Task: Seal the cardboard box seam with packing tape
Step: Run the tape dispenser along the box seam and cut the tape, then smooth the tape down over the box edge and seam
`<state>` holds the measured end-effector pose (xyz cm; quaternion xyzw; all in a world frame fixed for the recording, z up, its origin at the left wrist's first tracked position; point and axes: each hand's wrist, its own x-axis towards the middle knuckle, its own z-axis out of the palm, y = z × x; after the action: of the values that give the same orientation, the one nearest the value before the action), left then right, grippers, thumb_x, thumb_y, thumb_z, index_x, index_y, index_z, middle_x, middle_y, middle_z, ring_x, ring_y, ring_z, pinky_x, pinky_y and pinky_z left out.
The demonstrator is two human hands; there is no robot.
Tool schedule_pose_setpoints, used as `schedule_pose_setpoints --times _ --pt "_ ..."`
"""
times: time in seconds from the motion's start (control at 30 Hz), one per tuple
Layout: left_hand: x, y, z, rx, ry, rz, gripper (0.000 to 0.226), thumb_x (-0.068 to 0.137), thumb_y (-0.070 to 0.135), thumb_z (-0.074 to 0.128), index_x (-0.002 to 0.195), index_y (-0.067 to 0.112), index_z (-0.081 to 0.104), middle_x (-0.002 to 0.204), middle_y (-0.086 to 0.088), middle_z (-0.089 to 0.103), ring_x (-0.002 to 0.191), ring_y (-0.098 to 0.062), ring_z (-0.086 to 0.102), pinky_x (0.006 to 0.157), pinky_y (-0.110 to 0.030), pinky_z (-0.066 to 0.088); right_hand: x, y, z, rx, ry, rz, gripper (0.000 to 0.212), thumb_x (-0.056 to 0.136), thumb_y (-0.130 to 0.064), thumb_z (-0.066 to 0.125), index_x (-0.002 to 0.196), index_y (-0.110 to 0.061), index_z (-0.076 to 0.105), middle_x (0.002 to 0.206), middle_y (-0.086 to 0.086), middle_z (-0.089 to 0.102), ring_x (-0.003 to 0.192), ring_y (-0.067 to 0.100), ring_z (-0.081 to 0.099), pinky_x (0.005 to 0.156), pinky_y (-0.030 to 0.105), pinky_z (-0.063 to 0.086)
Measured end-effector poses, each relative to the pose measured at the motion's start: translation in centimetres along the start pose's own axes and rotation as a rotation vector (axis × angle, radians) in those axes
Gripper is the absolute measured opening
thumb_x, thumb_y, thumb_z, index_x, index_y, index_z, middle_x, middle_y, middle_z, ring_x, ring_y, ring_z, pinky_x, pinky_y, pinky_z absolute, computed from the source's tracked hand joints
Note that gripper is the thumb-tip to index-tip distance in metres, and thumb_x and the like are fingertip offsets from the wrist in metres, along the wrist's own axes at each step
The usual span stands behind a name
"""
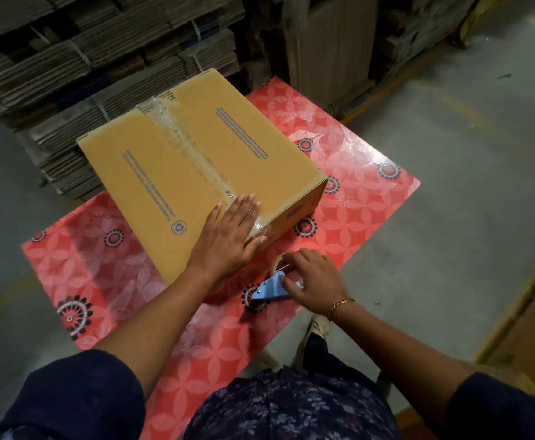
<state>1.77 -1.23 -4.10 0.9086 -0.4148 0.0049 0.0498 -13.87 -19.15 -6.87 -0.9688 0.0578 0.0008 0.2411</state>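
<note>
A closed brown cardboard box lies on a table with a red flowered cover. Clear packing tape runs along the box's middle seam and folds over the near edge. My left hand lies flat with fingers spread on the near end of the taped seam, thumb down over the box's front face. My right hand grips a blue tape dispenser with its roll of tape, resting on the table just in front of the box.
Stacks of flattened cardboard rise behind the table at the back and left. Upright cardboard sheets stand at the back right. Grey concrete floor lies to the right, with another carton at the right edge.
</note>
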Motion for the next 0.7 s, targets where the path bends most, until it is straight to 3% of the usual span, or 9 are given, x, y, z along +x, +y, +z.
schedule_pose_setpoints --times 0.1,0.17,0.27,0.47,0.6,0.7 --pt "0.0 -0.1 0.0 0.008 -0.010 0.005 0.072 0.100 0.055 0.035 0.161 0.020 0.022 0.170 -0.001 0.018 0.157 -0.017 0.017 0.125 -0.051 0.018 3.6 -1.5 -2.8 0.880 0.031 0.543 0.021 0.092 -0.038 0.063 0.093 -0.018 0.068 0.086 -0.001 0.069 0.080 0.016 0.064 0.071 0.031 0.051" --pt "0.0 -0.1 0.0 -0.001 -0.010 0.005 0.072 0.100 0.056 0.034 0.161 0.020 0.022 0.170 -0.001 0.019 0.157 -0.017 0.018 0.125 -0.051 0.018 5.8 -2.2 -4.1 1.263 -0.054 0.718 0.016 0.094 -0.030 0.064 0.089 -0.015 0.069 0.081 -0.001 0.072 0.072 0.013 0.067 0.070 0.028 0.052" --pt "0.0 -0.1 0.0 -0.008 0.000 0.007 0.072 0.100 0.056 0.035 0.161 0.019 0.023 0.170 -0.001 0.021 0.156 -0.017 0.020 0.124 -0.051 0.020 6.6 -3.6 -4.2 1.318 -0.062 0.658 0.011 0.094 -0.013 0.065 0.084 -0.009 0.066 0.068 -0.003 0.069 0.056 0.002 0.067 0.055 0.016 0.051" --pt "0.0 0.0 0.2 -0.001 0.030 0.030 0.071 0.100 0.055 0.038 0.160 0.018 0.027 0.169 -0.003 0.024 0.155 -0.019 0.023 0.123 -0.052 0.023 5.8 -3.5 -3.1 1.259 0.044 0.584 0.016 0.093 -0.001 0.063 0.078 -0.007 0.066 0.054 -0.009 0.069 0.047 -0.003 0.061 0.049 0.011 0.045" --pt "-0.2 0.1 -0.1 0.043 0.096 0.060 0.068 0.099 0.047 0.044 0.157 0.013 0.032 0.165 -0.010 0.033 0.152 -0.026 0.032 0.119 -0.053 0.030 5.7 -3.5 -3.1 1.246 0.066 0.563 0.015 0.092 0.002 0.064 0.078 -0.005 0.066 0.054 -0.009 0.070 0.052 -0.001 0.066 0.056 0.014 0.050" --pt "-0.7 0.2 0.0 0.115 0.236 0.261 0.050 0.098 0.029 0.055 0.145 0.013 0.047 0.150 -0.015 0.051 0.141 -0.034 0.047 0.108 -0.049 0.040 5.9 -3.1 -2.5 1.212 0.086 0.566 0.010 0.090 -0.001 0.068 0.081 -0.006 0.070 0.062 -0.010 0.072 0.060 -0.003 0.067 0.063 0.014 0.051"
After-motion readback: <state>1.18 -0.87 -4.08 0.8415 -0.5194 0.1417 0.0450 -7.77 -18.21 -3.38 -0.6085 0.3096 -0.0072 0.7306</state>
